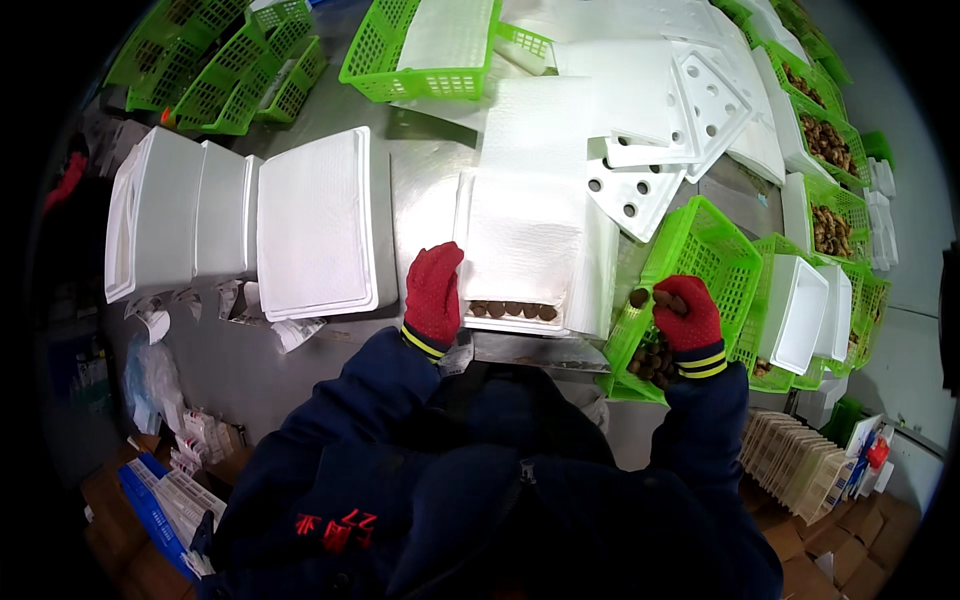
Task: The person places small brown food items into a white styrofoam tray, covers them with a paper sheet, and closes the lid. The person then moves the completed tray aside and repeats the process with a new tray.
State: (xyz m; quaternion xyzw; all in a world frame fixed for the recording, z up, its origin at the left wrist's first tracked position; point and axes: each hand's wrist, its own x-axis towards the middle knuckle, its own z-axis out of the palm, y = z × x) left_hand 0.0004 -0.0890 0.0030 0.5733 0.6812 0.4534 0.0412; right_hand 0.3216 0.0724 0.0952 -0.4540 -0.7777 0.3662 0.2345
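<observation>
In front of me lies a white foam tray [556,320] lined with white absorbent paper [522,235]. A row of several brown round mushrooms [512,311] lines its near edge. My left hand [432,290], in a red knitted glove, rests at the tray's left side, fingers stretched out and holding nothing I can see. To the right, my red-gloved right hand [689,312] is closed around brown mushrooms [668,300] above a green perforated basket [702,240]. Inside that basket, more brown mushrooms [652,362] are heaped at the near end.
Stacked white foam boxes [325,225] stand on the left of the metal table [420,165]. Behind the tray are a green basket [418,84] and white foam sheets with holes [640,190]. Green baskets of mushrooms [830,140] line the right, with white foam trays [797,315] nearer.
</observation>
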